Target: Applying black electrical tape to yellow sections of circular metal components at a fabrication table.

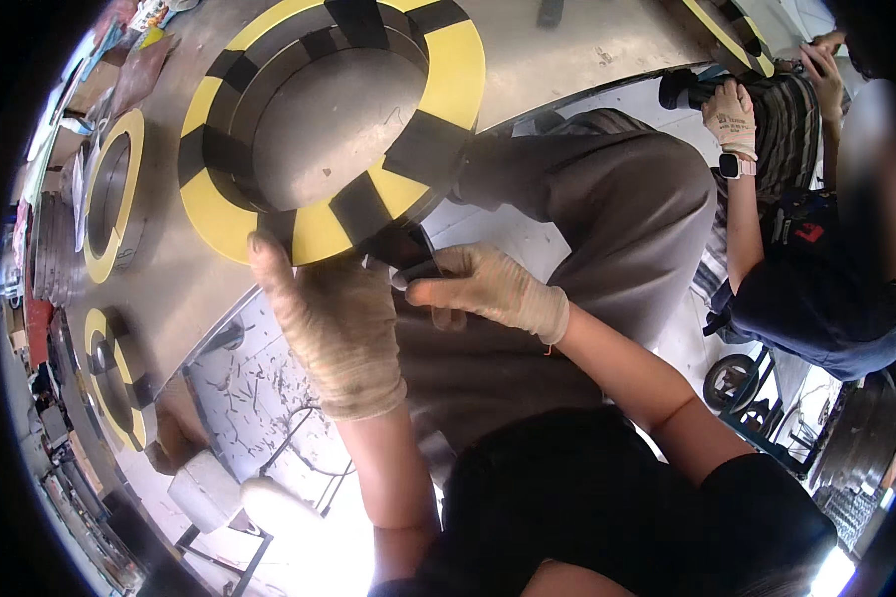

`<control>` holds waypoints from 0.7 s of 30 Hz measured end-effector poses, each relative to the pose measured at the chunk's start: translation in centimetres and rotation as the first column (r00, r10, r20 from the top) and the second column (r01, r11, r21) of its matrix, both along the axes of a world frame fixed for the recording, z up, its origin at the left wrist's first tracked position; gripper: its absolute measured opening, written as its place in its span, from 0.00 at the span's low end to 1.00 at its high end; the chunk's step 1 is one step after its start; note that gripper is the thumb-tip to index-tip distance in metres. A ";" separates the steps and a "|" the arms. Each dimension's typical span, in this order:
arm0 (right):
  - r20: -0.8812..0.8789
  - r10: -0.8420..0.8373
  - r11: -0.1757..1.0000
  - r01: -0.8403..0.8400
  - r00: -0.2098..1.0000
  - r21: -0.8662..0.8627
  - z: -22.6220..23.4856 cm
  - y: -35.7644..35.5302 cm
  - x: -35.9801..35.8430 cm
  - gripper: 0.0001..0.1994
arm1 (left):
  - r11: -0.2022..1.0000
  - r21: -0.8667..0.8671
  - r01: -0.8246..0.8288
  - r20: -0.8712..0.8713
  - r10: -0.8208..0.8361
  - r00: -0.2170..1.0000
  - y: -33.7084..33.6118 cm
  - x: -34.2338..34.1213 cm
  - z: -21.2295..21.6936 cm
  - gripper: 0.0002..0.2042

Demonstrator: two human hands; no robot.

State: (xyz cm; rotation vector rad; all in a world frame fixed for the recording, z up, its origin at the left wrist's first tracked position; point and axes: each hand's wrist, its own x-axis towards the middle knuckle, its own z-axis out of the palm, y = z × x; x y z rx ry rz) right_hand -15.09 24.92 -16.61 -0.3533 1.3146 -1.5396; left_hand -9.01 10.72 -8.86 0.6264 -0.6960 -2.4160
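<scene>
A large yellow ring (455, 85) with black strips wrapped across it at intervals rests on the metal table, its near side reaching over the table edge. My left hand (343, 333), in a pale knit glove, grips the near rim; the thumb stands against the yellow face and the other fingers are hidden beneath. Just right of it, my right hand (493, 291), gloved the same way, pinches a dark strip (408, 254) that hangs from the ring's underside. The strip's far end is hidden by the ring.
Two more yellow-faced rings, one plain (98, 244) and one banded (98, 328), stand along the table's left side. Another ring (732, 45) lies at the far right by a seated co-worker with a gloved hand (732, 119). My knee (632, 189) is beside the metal table (567, 60). Dark scraps litter the floor.
</scene>
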 end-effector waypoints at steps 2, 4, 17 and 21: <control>0.000 0.014 1.000 -0.014 1.000 0.022 0.5 0.2 0.3 0.19 | 0.992 -0.117 -0.042 0.051 0.048 0.998 0.1 -1.1 0.1 0.37; 0.003 0.025 0.999 -0.025 1.000 0.044 0.6 0.6 0.4 0.18 | 0.994 -0.101 -0.052 0.041 0.056 0.998 0.0 -1.1 -0.1 0.35; -0.919 -0.256 0.947 -0.115 0.299 -0.301 -3.0 -0.2 -1.2 0.21 | 0.997 0.027 -0.069 0.096 0.066 0.993 1.9 4.2 0.7 0.28; -0.732 -0.105 0.963 -0.115 0.673 -0.244 -4.1 0.3 -1.6 0.19 | 0.989 -0.145 0.017 0.333 0.033 0.942 2.3 4.1 1.3 0.36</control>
